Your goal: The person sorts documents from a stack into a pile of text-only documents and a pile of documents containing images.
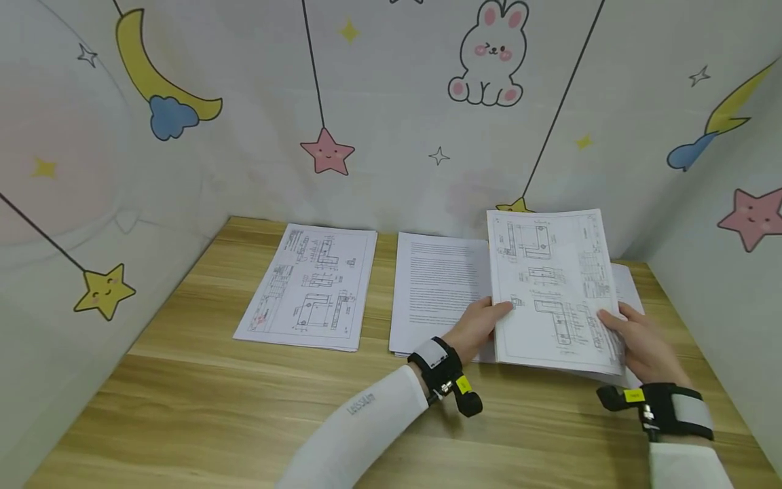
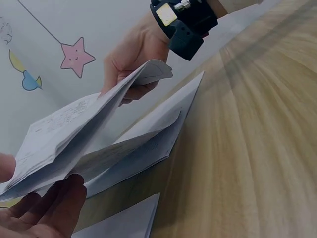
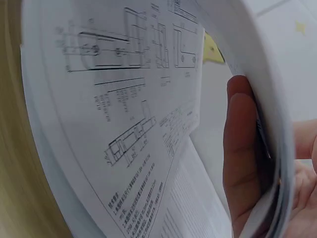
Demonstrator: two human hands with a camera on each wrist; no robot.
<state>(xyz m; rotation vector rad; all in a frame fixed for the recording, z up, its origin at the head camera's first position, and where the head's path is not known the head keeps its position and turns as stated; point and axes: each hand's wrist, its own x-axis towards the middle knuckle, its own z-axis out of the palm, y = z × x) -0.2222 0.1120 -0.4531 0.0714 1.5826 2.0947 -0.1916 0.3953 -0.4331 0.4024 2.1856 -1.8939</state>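
Observation:
Both hands hold a thin stack of drawing sheets (image 1: 550, 285) raised and tilted over the right side of the table. My left hand (image 1: 479, 329) pinches its left edge, thumb on top and fingers underneath, as the left wrist view shows (image 2: 49, 208). On the opposite edge, my right hand (image 1: 650, 346) grips with the thumb over the printed face. The sheets bend beside the right fingers (image 3: 241, 148) in the right wrist view. Below the held stack, a loose sheet (image 2: 129, 146) sags above more paper (image 1: 626, 285) on the table, mostly hidden in the head view.
A pile of text pages (image 1: 436, 292) lies mid-table, partly under the left hand and held stack. Farther left is another pile of drawings (image 1: 311, 292). The wooden table (image 1: 244, 407) meets a cartoon-printed curtain (image 1: 391, 183) at the back and sides.

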